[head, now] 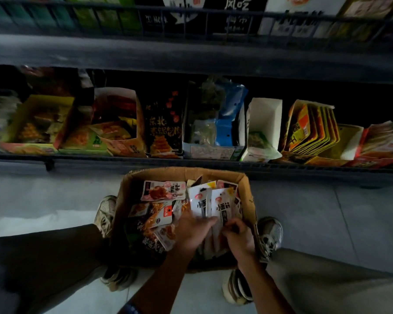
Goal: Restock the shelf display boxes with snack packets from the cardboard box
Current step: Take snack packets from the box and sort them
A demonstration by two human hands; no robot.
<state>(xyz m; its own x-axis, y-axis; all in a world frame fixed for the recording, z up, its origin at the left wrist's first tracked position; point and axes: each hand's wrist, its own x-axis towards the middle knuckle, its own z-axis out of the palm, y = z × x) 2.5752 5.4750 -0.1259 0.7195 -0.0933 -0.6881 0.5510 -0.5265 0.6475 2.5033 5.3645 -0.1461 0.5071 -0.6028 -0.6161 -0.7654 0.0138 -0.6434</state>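
We judge snack packets light, floppy, slick film; best pinched by flat edges as stack. They stand fanned at cardboard box near-right corner, box on floor below shelf. Left hand reaches in, fingers curled round packet bunch. Right hand pinches same bunch from right side. Both forearms angled down into box. Display boxes on shelf front edge.

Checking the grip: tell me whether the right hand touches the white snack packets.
Touching. The head view shows the right hand with fingers curled onto the white snack packets.
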